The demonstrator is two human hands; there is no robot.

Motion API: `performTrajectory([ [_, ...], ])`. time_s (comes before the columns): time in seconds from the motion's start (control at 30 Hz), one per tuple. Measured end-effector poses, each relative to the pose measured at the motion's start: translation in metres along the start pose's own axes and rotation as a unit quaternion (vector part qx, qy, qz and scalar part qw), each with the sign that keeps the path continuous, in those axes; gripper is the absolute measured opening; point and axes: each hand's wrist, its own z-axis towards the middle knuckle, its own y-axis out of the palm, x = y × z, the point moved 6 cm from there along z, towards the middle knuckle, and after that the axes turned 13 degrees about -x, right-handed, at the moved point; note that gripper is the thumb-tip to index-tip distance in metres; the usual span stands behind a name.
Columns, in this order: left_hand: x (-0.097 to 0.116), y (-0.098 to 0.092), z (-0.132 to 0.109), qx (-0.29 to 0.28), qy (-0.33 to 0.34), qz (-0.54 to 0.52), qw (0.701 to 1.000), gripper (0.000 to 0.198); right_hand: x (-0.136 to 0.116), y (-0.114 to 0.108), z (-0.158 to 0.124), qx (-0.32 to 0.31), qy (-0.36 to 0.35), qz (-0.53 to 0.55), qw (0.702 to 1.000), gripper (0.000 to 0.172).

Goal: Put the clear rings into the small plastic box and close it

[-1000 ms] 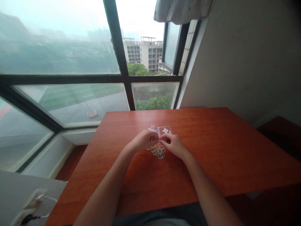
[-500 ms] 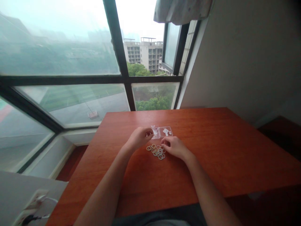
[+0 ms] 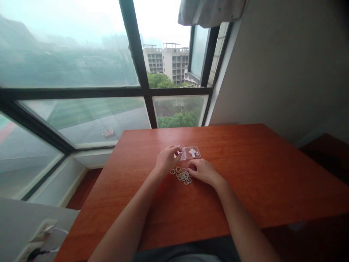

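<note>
A small clear plastic box (image 3: pixel 194 147) lies opened flat on the table, with a white shape in its right half. My left hand (image 3: pixel 167 160) is over the box's left half, thumb and forefinger slightly apart, and covers part of the clear contents there. Just in front of the box lies a loose pile of pale rings (image 3: pixel 183 176), some overlapping. At the pile's right edge rests my right hand (image 3: pixel 203 170), its fingers curled in a pinch. Whatever its fingertips may hold is hidden.
The reddish-brown wooden table (image 3: pixel 245 174) reaches to the windows (image 3: pixel 177 109) behind and a wall (image 3: pixel 267 72) on the right. At lower left, a wall socket (image 3: pixel 45 231) has cords plugged in.
My left hand has moved right, further over the box's left half, and its thumb and forefinger have parted slightly. My right hand has hardly moved. The rings lie as before.
</note>
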Motion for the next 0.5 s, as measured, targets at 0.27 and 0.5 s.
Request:
performTrajectory([
  [0.27, 0.0, -0.007, 0.0, 0.002, 0.04, -0.042, 0.998, 0.014, 0.002, -0.002, 0.004, 0.035, -0.012, 0.038, 0.999, 0.008],
  [0.5, 0.02, 0.003, -0.002, -0.092, 0.111, -0.142, 0.979, 0.018, 0.003, -0.014, 0.002, 0.121, -0.02, 0.051, 0.991, 0.009],
])
